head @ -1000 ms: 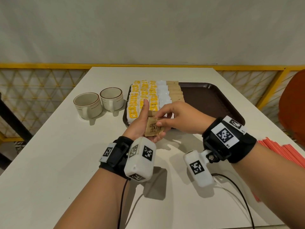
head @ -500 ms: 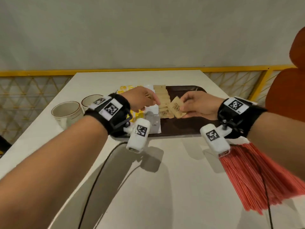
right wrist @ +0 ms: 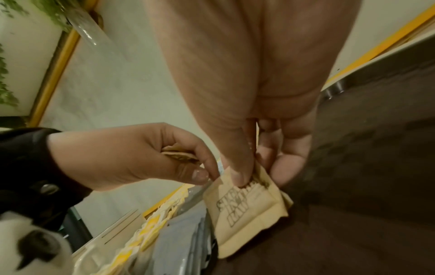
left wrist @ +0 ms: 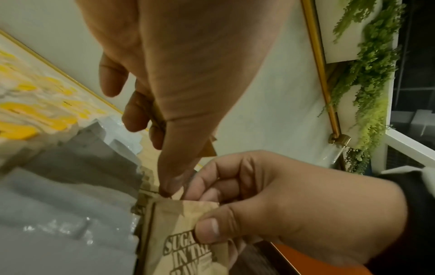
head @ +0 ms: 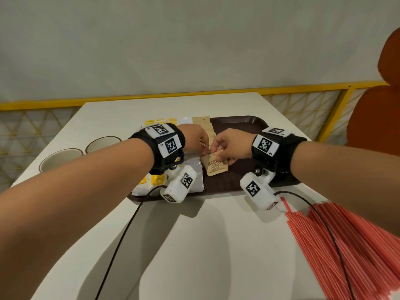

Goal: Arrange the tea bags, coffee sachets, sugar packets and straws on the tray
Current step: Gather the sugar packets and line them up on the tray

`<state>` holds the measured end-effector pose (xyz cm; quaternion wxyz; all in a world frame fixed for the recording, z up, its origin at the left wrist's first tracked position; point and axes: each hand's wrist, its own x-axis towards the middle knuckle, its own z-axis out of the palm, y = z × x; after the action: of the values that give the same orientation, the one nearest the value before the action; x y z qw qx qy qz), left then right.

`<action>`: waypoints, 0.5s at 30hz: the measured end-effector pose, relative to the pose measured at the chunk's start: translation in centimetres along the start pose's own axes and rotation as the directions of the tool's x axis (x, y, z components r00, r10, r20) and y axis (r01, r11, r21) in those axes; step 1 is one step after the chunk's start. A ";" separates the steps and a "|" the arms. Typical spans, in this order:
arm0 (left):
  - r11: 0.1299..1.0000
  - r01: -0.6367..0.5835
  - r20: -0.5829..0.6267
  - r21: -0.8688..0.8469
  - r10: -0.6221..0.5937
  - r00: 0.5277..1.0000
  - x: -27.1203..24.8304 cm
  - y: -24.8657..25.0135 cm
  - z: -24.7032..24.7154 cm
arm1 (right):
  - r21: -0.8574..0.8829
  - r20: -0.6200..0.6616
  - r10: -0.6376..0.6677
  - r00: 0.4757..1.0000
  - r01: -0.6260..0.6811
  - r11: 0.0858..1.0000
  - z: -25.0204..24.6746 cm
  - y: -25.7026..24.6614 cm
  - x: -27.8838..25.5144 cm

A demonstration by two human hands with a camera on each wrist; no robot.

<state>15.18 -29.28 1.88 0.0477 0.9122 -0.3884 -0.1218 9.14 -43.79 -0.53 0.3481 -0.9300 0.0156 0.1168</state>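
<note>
A dark brown tray [head: 238, 123] holds rows of yellow tea bags [head: 156, 180], silvery white sachets [head: 195, 177] and brown sugar packets [head: 202, 124]. My right hand [head: 220, 151] pinches the top edge of one brown sugar packet [head: 216, 167] at the near end of the brown row, and the packet lies tilted on the tray. My left hand [head: 199, 145] hovers just left of it and grips a small stack of brown packets [right wrist: 181, 158] in its curled fingers. Its thumb tip [left wrist: 168, 188] is at the top corner of the pinched packet [left wrist: 179, 234]. Red straws [head: 350, 245] lie fanned on the table, right of the tray.
Two beige cups [head: 60, 159] [head: 101, 142] stand left of the tray on the white table [head: 194, 245]. A yellow railing [head: 151, 96] runs behind the table's far edge. An orange chair [head: 376, 118] stands at the right. Black cables hang from both wrist cameras.
Both hands moved from above the near table out over the tray. The right hand took one brown packet off the left hand's stack and lowered it to the brown row.
</note>
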 end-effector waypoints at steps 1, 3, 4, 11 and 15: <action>1.000 0.003 0.003 -0.003 -0.003 1.000 0.2 -0.1 0.0 | 0.011 -0.003 -0.001 1.000 0.001 1.000 0.0 0.1 0.2; 1.000 0.001 0.028 -0.018 -0.001 1.000 0.5 -0.3 0.0 | 0.033 -0.010 0.000 1.000 0.001 0.999 0.1 0.3 0.4; 1.000 0.001 0.041 -0.019 0.000 0.999 0.6 -0.4 0.1 | 0.042 -0.015 0.000 1.000 0.000 0.999 0.2 0.4 0.5; 0.999 -0.004 0.067 0.035 0.002 0.998 1.4 -0.3 0.5 | 0.105 -0.082 0.005 0.997 0.003 0.995 0.2 1.3 0.6; 0.996 0.019 0.047 0.088 -0.023 0.999 1.6 -0.1 0.5 | 0.160 -0.086 0.045 0.995 -0.030 0.987 -0.2 1.5 0.1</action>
<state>16.22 -30.34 1.06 -0.0030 0.9141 -0.3849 -0.1271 9.14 -45.07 -1.38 0.4178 -0.9032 0.0579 0.0799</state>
